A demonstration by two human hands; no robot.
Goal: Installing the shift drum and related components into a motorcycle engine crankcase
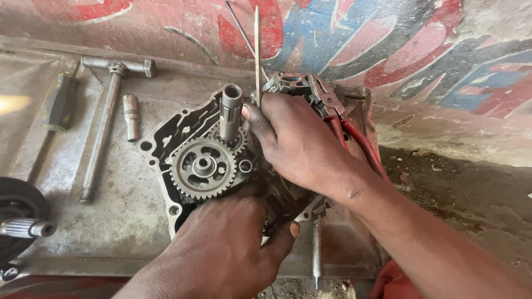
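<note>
Gripping the engine case point(166, 130), both hands, left hand point(233, 243) and right hand point(299, 144), cover its gears point(203, 166).

A T-handle wrench point(102, 119), small socket point(131, 116) and screwdriver point(60, 102) lie on the metal tray point(50, 166).

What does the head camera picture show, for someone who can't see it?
Two bare hands, the left hand and the right hand, press on a greasy engine case with a big gear, lying on a metal tray. A T-handle wrench lies nearby.

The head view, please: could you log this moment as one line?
left hand: on engine case | right hand: on case top | large gear: seated | T-wrench: on tray
</note>
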